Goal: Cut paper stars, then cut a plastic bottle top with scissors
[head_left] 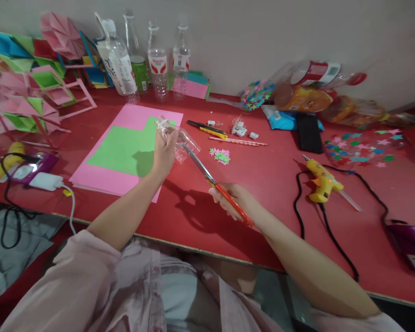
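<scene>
My left hand (164, 150) is wrapped round the neck end of a clear plastic bottle (186, 142) above the green paper. The bottle's wide end, turned to the right, looks cut. In my right hand (237, 203) is a pair of scissors (207, 173) with red handles, its blades pointing up and left. The blade tips are at the bottle's lower right side; whether they touch it I cannot tell. Beneath my left hand lie green paper (121, 150) and larger pink paper (103, 180). A pile of pink and green paper stars (220, 156) lies right of the bottle.
Behind are a yellow utility knife (207, 129), a pencil (240, 141) and several standing bottles (158, 64). To the right are a yellow glue gun (323, 180) with a black cord, and a phone (309, 133). Paper crafts (38, 87) and a purple power strip (38, 166) occupy the left.
</scene>
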The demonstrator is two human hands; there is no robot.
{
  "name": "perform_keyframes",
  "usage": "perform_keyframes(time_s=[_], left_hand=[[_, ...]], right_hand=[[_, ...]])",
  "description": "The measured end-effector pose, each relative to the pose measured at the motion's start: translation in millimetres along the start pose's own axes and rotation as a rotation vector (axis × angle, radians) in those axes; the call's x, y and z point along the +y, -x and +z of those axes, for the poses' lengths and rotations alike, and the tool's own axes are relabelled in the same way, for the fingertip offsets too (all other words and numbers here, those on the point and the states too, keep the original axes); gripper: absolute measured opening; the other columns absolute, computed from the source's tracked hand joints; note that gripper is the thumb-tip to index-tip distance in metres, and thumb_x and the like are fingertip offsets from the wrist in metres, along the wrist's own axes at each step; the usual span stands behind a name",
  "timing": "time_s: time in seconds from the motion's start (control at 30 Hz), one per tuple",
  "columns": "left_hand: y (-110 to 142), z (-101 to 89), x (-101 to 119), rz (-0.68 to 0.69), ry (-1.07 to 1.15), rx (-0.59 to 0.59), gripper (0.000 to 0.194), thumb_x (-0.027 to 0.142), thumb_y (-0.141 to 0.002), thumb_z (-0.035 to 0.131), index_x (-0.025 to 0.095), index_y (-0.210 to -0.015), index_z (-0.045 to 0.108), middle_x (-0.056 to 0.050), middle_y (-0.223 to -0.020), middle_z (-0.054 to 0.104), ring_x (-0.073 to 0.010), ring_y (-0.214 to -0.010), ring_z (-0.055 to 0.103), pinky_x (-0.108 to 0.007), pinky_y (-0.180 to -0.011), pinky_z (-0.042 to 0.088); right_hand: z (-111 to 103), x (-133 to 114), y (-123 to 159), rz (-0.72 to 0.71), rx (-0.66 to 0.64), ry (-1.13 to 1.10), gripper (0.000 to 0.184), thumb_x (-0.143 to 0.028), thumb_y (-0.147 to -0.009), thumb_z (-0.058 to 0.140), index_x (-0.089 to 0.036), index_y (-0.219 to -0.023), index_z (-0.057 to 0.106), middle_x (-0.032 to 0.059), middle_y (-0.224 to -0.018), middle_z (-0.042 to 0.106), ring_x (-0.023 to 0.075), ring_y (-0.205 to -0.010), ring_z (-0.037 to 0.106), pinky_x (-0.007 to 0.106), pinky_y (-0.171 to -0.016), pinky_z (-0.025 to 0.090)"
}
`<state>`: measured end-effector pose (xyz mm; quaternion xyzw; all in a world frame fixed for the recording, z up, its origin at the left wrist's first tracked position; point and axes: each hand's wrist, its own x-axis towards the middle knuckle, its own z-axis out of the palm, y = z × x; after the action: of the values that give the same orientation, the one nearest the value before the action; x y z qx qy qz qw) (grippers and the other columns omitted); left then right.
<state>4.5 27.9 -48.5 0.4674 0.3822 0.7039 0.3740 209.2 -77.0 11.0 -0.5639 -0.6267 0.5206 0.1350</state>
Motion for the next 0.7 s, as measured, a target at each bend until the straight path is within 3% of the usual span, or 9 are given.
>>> perform_keyframes(time_s=[0.17,0.3,0.53,0.7], left_hand=[[0.5,2.3,4.2,0.011,-0.013,0.023,0.029,0.049,-0.084,0.061,0.024,-0.087,0.046,-0.001,-0.08,0.061,-0.0156,-0.078,0.065,-0.034,-0.078,0.053],[3.6,5.5,8.0,0.054,-0.078,0.004,0.036,0.056,-0.082,0.062,0.023,-0.087,0.047,-0.001,-0.078,0.061,-0.0152,-0.073,0.064,-0.034,-0.076,0.054],[6.8,6.9,8.2,0.113,-0.074,-0.019,0.041,0.061,-0.078,0.064,0.024,-0.086,0.048,-0.002,-0.079,0.062,-0.0204,-0.083,0.068,-0.039,-0.081,0.056],[5.3,4.3,5.1,0.067,-0.062,-0.032,0.035,0.056,-0.083,0.062,0.024,-0.089,0.049,-0.004,-0.081,0.063,-0.024,-0.094,0.069,-0.041,-0.082,0.056]], right_hand=[[-2.3,-0.2,-0.3,-0.021,-0.038,-0.032,0.049,-0.067,-0.079,0.054,-0.022,-0.062,0.044,-0.0084,-0.044,0.038,0.0062,-0.033,0.037,0.022,-0.037,0.031],[-2.7,4.8,-3.3,-0.043,-0.094,-0.035,0.052,-0.072,-0.079,0.051,-0.021,-0.067,0.046,-0.0087,-0.044,0.04,0.0064,-0.033,0.039,0.022,-0.039,0.034],[-2.2,6.7,-5.4,0.008,-0.109,-0.079,0.05,-0.069,-0.079,0.052,-0.022,-0.063,0.043,-0.0089,-0.04,0.038,0.007,-0.031,0.037,0.022,-0.035,0.033],[-0.7,-0.8,0.7,0.015,-0.02,-0.042,0.047,-0.063,-0.081,0.054,-0.022,-0.062,0.043,-0.0089,-0.041,0.037,0.0061,-0.031,0.037,0.021,-0.034,0.031]])
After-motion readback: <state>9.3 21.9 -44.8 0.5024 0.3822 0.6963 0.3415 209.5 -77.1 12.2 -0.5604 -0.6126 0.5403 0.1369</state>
